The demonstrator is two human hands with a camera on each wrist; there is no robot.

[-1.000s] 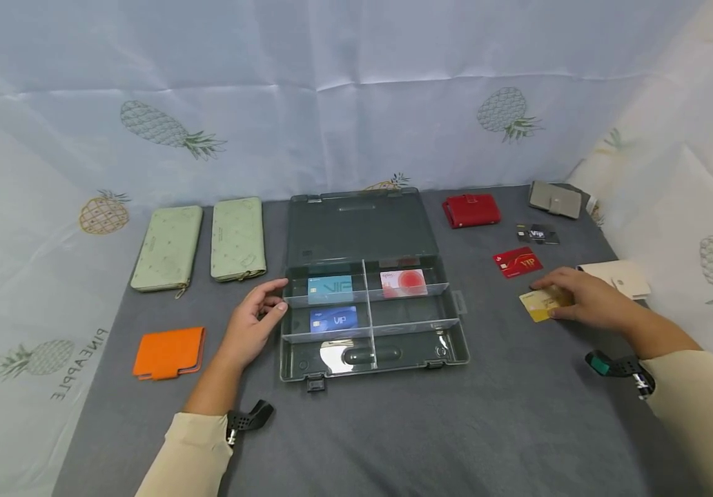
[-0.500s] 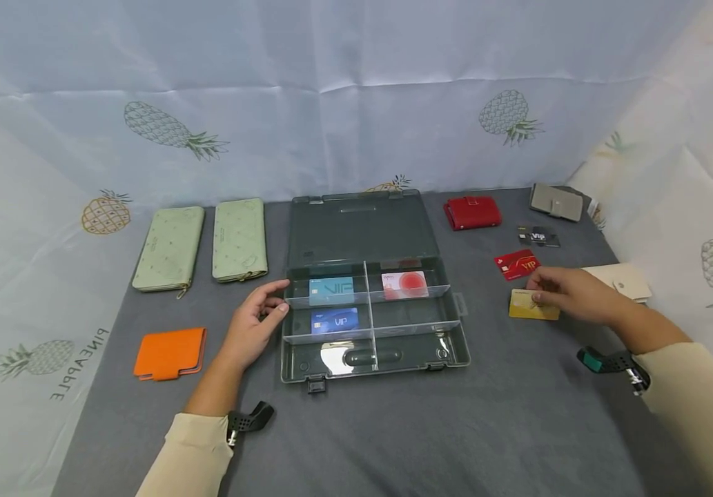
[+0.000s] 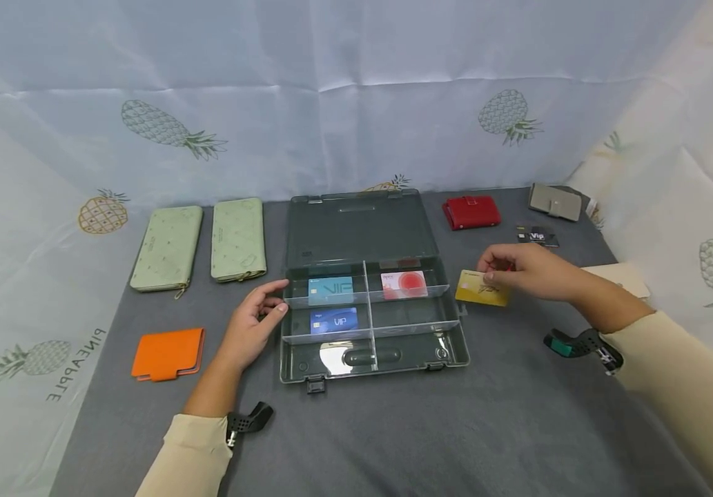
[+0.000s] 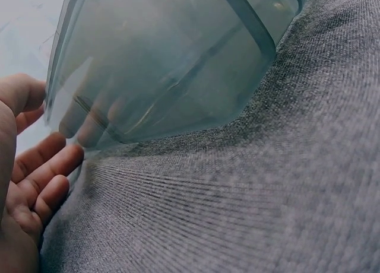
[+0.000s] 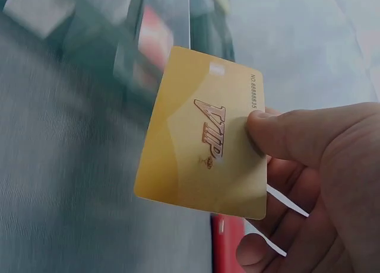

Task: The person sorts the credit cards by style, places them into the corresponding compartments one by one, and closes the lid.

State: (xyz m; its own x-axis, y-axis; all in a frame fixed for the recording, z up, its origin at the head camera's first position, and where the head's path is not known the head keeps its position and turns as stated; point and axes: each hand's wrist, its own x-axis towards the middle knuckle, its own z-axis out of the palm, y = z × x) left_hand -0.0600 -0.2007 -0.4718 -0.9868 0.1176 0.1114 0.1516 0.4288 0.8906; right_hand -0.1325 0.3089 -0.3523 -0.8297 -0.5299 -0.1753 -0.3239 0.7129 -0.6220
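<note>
While the right hand (image 3: 531,271) is pinching a glossy gold rectangular plastic card (image 3: 480,288) between thumb and fingers, a smoky translucent plastic box (image 3: 401,315) is lying open on a dark grey cloth (image 3: 443,428). Its lid (image 3: 359,228) is lying back toward a pale curtain printed with pineapples (image 3: 325,138). Clear upright dividers are splitting the tray into two columns of three compartments. A teal card marked VIP (image 3: 325,286) is occupying the back left compartment, a white-and-pink card with a red disc (image 3: 403,283) the back right, and a blue VIP card (image 3: 334,321) the middle left.

The gold card is hovering at the box's right wall; whether it is touching the rim, one cannot tell. Grey cloth is stretching broadly before the front wall, and a strip is running between the box and an orange wallet (image 3: 168,353). The left hand (image 3: 255,324) is resting its relaxed, loosely bent fingers against the left wall, clasping nothing.

From the right wrist, the gold card is displaying raised-looking VIP lettering and a printed number along one edge, too small to read from the head. The left-wrist view is showing the see-through side wall closely. Only the head view is taking in two pale green zipped wallets (image 3: 238,239).
</note>
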